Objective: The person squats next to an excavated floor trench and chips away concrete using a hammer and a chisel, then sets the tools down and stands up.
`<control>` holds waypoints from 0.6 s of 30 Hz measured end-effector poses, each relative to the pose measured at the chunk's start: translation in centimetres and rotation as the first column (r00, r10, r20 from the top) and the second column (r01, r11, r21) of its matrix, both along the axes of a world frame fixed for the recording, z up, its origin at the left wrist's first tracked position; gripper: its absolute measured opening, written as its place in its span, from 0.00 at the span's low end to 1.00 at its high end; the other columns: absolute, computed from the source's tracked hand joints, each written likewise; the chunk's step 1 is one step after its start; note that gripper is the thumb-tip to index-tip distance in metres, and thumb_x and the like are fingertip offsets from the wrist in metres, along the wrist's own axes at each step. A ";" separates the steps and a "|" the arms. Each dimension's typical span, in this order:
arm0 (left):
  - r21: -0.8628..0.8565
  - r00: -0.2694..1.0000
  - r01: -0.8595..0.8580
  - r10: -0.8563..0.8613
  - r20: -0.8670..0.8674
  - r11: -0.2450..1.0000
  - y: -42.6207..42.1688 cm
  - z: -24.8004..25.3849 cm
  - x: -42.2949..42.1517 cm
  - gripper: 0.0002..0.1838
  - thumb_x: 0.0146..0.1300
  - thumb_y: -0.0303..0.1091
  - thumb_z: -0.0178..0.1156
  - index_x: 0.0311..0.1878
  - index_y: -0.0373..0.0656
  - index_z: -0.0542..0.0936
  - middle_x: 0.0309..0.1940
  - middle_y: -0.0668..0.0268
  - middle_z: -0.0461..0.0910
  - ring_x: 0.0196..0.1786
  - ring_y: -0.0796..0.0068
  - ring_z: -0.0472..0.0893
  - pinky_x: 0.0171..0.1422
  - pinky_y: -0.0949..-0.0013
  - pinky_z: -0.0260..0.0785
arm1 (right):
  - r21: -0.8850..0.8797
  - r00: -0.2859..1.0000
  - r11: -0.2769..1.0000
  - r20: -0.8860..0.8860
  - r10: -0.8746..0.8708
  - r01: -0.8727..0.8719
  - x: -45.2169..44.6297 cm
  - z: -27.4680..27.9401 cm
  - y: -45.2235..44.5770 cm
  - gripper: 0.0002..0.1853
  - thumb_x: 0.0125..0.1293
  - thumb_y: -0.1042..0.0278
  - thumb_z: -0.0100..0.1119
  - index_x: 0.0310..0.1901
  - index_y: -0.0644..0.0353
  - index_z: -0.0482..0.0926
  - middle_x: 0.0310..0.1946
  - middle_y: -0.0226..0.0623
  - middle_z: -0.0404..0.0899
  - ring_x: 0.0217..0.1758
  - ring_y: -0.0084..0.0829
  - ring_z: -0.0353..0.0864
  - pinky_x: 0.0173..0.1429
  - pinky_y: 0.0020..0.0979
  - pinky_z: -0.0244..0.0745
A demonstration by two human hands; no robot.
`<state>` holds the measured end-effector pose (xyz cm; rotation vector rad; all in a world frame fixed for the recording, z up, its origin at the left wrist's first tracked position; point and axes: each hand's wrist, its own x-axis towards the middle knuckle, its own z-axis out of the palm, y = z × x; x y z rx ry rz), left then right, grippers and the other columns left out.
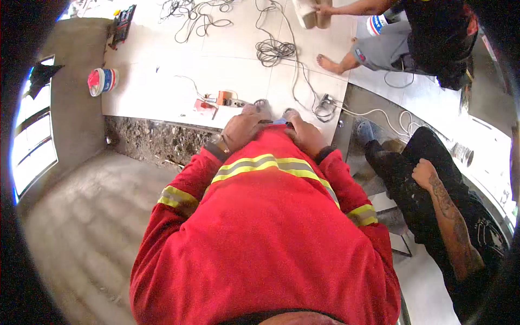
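Observation:
I wear a red jacket (271,216) with yellow and grey reflective bands. My left hand (241,131), with a watch (219,142) at its wrist, is closed at the left side of the jacket's lower hem. On the other side of that hem, my right hand (306,137) is closed too. Backs of both hands face up; the fingertips are mostly hidden. Small dark bits show at the hem beside each hand, and a patch of blue fabric lies between them. Just beyond my left hand are an orange power tool (222,98) and a red piece (205,107) on the tiles.
Coiled cables (275,52) and a power strip (327,102) lie on pale tiles (233,59). A bucket (103,81) and a tool case (123,24) stand left. One person (382,46) kneels ahead; another person (428,184) sits at right. A rough tile edge (157,138) drops to bare floor.

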<state>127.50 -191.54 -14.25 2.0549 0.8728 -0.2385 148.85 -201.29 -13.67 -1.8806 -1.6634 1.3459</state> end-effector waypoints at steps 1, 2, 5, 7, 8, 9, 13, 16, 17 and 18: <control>0.026 1.000 0.005 -0.005 0.030 1.000 0.1 -0.2 -0.1 0.15 0.66 0.38 0.50 0.53 0.48 0.76 0.49 0.55 0.78 0.44 0.53 0.81 0.48 0.60 0.74 | -0.014 1.000 1.000 0.012 0.009 -0.009 -0.3 -0.1 0.2 0.18 0.63 0.57 0.52 0.39 0.68 0.75 0.40 0.61 0.72 0.47 0.59 0.74 0.51 0.49 0.70; 0.052 0.998 0.007 -0.010 0.058 0.999 0.1 -0.6 -0.4 0.15 0.66 0.38 0.50 0.53 0.48 0.76 0.48 0.55 0.78 0.43 0.54 0.81 0.47 0.59 0.75 | 0.002 0.999 1.000 0.028 0.028 -0.028 -0.5 -0.6 0.3 0.17 0.63 0.58 0.51 0.38 0.68 0.75 0.39 0.61 0.72 0.46 0.59 0.75 0.50 0.49 0.70; 0.077 0.993 0.027 -0.036 0.111 0.997 0.0 -0.1 -0.5 0.15 0.65 0.38 0.50 0.52 0.49 0.76 0.44 0.54 0.79 0.42 0.54 0.82 0.45 0.58 0.75 | 0.069 0.997 0.996 0.052 0.060 -0.064 -1.0 -2.6 0.3 0.16 0.63 0.59 0.48 0.36 0.67 0.74 0.38 0.62 0.73 0.44 0.59 0.76 0.48 0.51 0.71; 0.084 0.987 0.032 -0.044 0.151 0.996 0.0 0.8 -0.1 0.15 0.64 0.39 0.50 0.52 0.49 0.76 0.42 0.52 0.79 0.42 0.53 0.81 0.45 0.57 0.75 | 0.043 1.000 0.999 -0.014 0.018 -0.017 -1.3 -3.0 0.3 0.15 0.64 0.60 0.46 0.35 0.67 0.73 0.37 0.62 0.73 0.42 0.59 0.76 0.47 0.52 0.71; 0.090 0.984 0.025 -0.041 0.175 0.996 0.1 1.3 0.0 0.15 0.64 0.39 0.50 0.51 0.49 0.77 0.43 0.52 0.78 0.42 0.52 0.81 0.45 0.56 0.75 | 0.045 1.000 0.999 -0.017 0.019 -0.018 -1.4 -3.2 0.3 0.15 0.64 0.60 0.45 0.35 0.66 0.72 0.36 0.62 0.73 0.42 0.60 0.77 0.46 0.52 0.72; 0.098 0.980 0.021 -0.040 0.197 0.995 0.1 1.6 0.0 0.15 0.63 0.39 0.50 0.50 0.49 0.77 0.43 0.51 0.78 0.42 0.51 0.81 0.45 0.56 0.75 | 0.047 1.000 0.999 -0.021 0.020 -0.019 -1.5 -3.4 0.3 0.14 0.65 0.61 0.44 0.35 0.66 0.72 0.36 0.62 0.74 0.41 0.60 0.77 0.46 0.52 0.72; 0.010 0.991 -0.009 0.008 0.132 1.000 0.3 0.4 -0.3 0.14 0.61 0.39 0.52 0.48 0.46 0.77 0.43 0.52 0.77 0.42 0.50 0.80 0.47 0.56 0.74 | 0.109 0.988 0.982 0.017 0.153 -0.154 -1.7 -3.2 0.4 0.14 0.67 0.60 0.42 0.42 0.64 0.68 0.38 0.63 0.76 0.43 0.59 0.79 0.47 0.51 0.73; 0.048 0.983 0.012 -0.020 0.183 0.999 -0.2 -0.6 -0.5 0.14 0.60 0.39 0.52 0.44 0.43 0.78 0.37 0.55 0.79 0.42 0.53 0.80 0.49 0.57 0.71 | 0.032 0.981 0.984 -0.077 0.179 -0.177 -1.7 -2.6 0.6 0.15 0.67 0.59 0.41 0.46 0.64 0.65 0.40 0.64 0.77 0.45 0.57 0.80 0.48 0.49 0.73; 0.085 0.979 0.019 -0.036 0.200 0.996 -0.3 -1.3 -0.5 0.14 0.60 0.39 0.52 0.44 0.43 0.78 0.36 0.55 0.79 0.42 0.53 0.80 0.48 0.57 0.71 | 0.015 0.981 0.985 -0.096 0.171 -0.170 -1.8 -2.5 0.8 0.15 0.68 0.59 0.41 0.46 0.64 0.65 0.40 0.64 0.77 0.46 0.57 0.80 0.48 0.49 0.73; 0.123 0.975 0.026 -0.052 0.216 0.992 -0.3 -1.6 -0.6 0.14 0.61 0.39 0.51 0.44 0.43 0.78 0.36 0.54 0.79 0.41 0.53 0.80 0.48 0.57 0.71 | -0.003 0.980 0.987 -0.115 0.162 -0.164 -1.9 -2.4 1.1 0.16 0.68 0.59 0.41 0.47 0.64 0.64 0.41 0.64 0.77 0.46 0.56 0.80 0.48 0.49 0.73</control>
